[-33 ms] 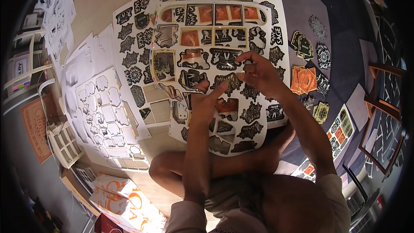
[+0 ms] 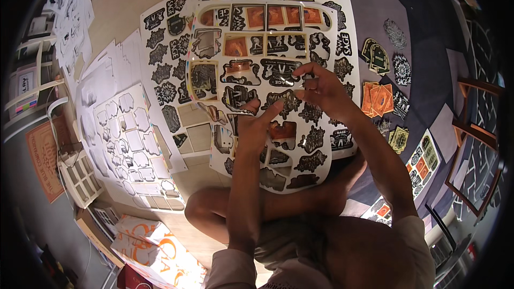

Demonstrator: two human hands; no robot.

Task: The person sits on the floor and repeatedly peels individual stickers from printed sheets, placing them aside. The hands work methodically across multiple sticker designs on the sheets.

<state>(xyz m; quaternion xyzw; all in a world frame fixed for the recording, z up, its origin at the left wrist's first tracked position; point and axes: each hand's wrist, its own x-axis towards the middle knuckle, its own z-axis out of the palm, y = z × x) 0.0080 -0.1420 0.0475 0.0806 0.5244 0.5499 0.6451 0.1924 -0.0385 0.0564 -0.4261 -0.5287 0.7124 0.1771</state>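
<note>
We see a sticker sheet (image 2: 321, 144) dead center, lying over the lap and overlapping more sheets (image 2: 166, 53) toward 11 o'clock. Left hand (image 2: 251, 126) rests flat on the sheet, fingers together, index stretched toward 1 o'clock. Right hand (image 2: 321, 88) sits just at 2 o'clock of it, thumb and fingertips pinched on a dark sticker (image 2: 286, 77) at the sheet's surface. Loose stickers (image 2: 383, 99) lie at 3 o'clock on a dark mat (image 2: 428, 32). Peeled white backing sheets (image 2: 128, 139) lie at 9 o'clock.

Glossy sticker sheet (image 2: 300, 144), black/orange die-cuts, some peeled, across lap
</note>
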